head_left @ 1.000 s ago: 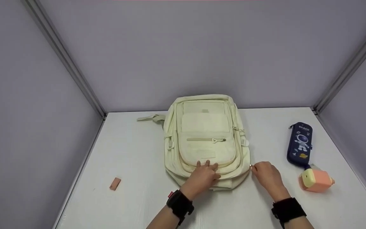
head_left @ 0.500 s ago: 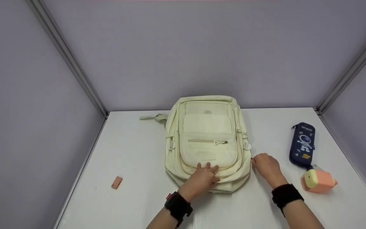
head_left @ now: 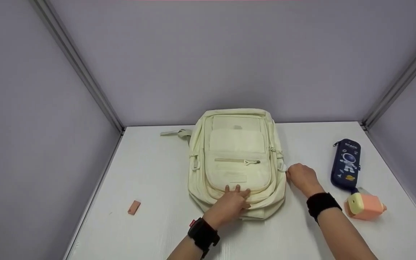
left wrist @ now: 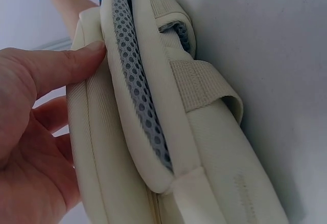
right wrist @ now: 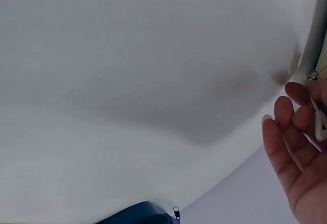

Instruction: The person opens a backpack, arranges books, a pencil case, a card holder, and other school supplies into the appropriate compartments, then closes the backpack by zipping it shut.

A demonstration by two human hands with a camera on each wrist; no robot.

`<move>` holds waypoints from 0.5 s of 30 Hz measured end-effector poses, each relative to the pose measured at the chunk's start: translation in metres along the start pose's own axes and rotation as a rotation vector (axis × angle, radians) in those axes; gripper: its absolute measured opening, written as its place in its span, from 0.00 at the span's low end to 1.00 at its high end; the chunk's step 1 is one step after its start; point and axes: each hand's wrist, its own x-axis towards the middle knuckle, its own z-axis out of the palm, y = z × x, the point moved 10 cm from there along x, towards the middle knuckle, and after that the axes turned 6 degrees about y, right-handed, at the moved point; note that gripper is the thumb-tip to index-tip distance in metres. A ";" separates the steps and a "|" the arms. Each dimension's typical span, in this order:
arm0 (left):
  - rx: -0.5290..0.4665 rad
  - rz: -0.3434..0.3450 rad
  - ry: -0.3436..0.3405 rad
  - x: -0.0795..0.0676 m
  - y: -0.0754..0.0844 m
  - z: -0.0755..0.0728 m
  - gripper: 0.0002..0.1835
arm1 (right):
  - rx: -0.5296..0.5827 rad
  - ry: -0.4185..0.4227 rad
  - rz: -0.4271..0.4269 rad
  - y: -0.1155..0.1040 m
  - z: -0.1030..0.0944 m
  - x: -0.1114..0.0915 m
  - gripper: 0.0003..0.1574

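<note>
Where 3 walls [head_left: 208, 61] bound a white table [head_left: 150, 173], left fingers [head_left: 237, 189] grip the backpack [head_left: 238, 141], right fingers [right wrist: 276, 147] its zipper pull [right wrist: 318, 121].

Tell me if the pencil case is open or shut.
Shut, by its look: the navy pencil case has its printed top lying flat, no gap showing along the visible edges.
</note>
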 end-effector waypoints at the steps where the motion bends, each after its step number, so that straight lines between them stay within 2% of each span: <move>1: -0.001 0.002 -0.001 -0.001 0.000 0.000 0.08 | -0.001 0.001 -0.006 0.000 0.000 0.002 0.20; 8: -0.044 -0.002 -0.014 -0.003 -0.002 0.000 0.08 | -0.012 -0.003 -0.025 0.004 -0.002 0.017 0.13; 12: -0.054 -0.004 -0.037 -0.004 -0.003 0.001 0.09 | -0.008 -0.029 -0.013 0.005 -0.005 0.027 0.15; 15: -0.071 -0.007 -0.046 -0.004 -0.004 0.000 0.09 | -0.032 -0.009 0.002 0.003 -0.007 0.033 0.16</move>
